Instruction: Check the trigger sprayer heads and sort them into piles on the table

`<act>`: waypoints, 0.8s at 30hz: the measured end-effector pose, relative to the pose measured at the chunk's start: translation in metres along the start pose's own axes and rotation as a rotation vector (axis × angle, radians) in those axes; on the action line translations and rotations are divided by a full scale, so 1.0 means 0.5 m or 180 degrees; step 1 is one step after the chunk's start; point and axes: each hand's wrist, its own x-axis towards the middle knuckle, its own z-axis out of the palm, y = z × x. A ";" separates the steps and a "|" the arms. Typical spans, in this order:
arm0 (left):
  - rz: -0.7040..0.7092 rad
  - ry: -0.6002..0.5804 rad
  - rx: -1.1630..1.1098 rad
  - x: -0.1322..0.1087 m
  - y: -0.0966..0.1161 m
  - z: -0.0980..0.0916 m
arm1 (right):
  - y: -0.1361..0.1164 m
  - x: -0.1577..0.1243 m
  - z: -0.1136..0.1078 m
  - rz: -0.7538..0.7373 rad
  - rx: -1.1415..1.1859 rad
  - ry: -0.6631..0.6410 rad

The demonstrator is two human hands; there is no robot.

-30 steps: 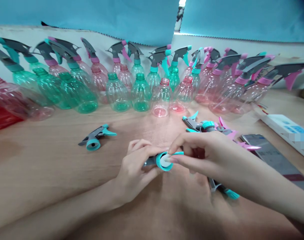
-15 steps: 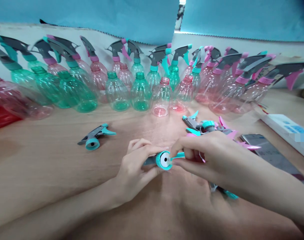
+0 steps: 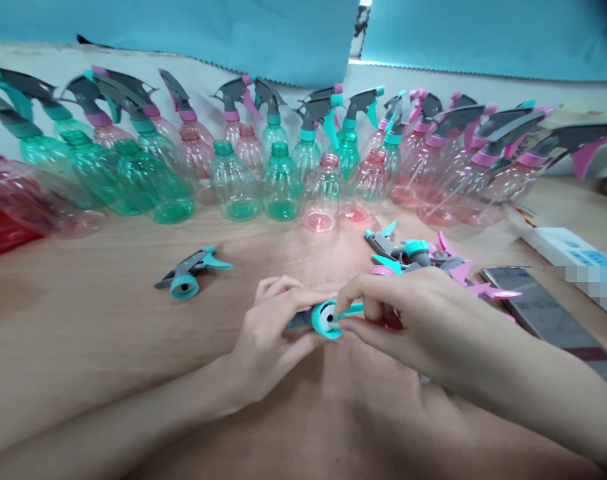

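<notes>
A grey trigger spray head (image 3: 299,321) lies between the fingers and thumb of my left hand (image 3: 269,325). Its turquoise collar (image 3: 318,328) faces me, and inside it sits a white disc (image 3: 328,316) with a dark centre hole. My right hand (image 3: 402,308) pinches at the right edge of this collar. Whatever is between its fingertips looks small and pale; I cannot make out its kind. The turquoise trigger (image 3: 353,309) shows just behind those fingertips. Another grey and turquoise spray head (image 3: 190,272) rests on the table beyond my left hand.
Several loose spray heads (image 3: 416,250) lie piled behind my right hand. A phone (image 3: 538,307) and a white box (image 3: 566,247) are at the right. Green bottles (image 3: 282,183) and pink bottles (image 3: 321,197), some with spray heads fitted, line the back of the wooden table (image 3: 108,320).
My right fingertips have shifted slightly left and closer over the collar. A turquoise piece below my right forearm is now covered. My left hand keeps its hold with hardly any movement.
</notes>
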 end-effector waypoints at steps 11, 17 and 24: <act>-0.0052 0.0009 0.0019 0.004 0.003 -0.002 | -0.005 0.001 0.004 0.0038 -0.0015 0.0127; -0.0038 -0.0059 -0.0023 0.000 0.000 0.000 | -0.009 -0.002 0.005 -0.0043 0.0093 0.0183; -0.0114 -0.0113 0.0001 -0.005 0.000 -0.004 | -0.019 -0.002 0.001 -0.0060 0.0318 0.0057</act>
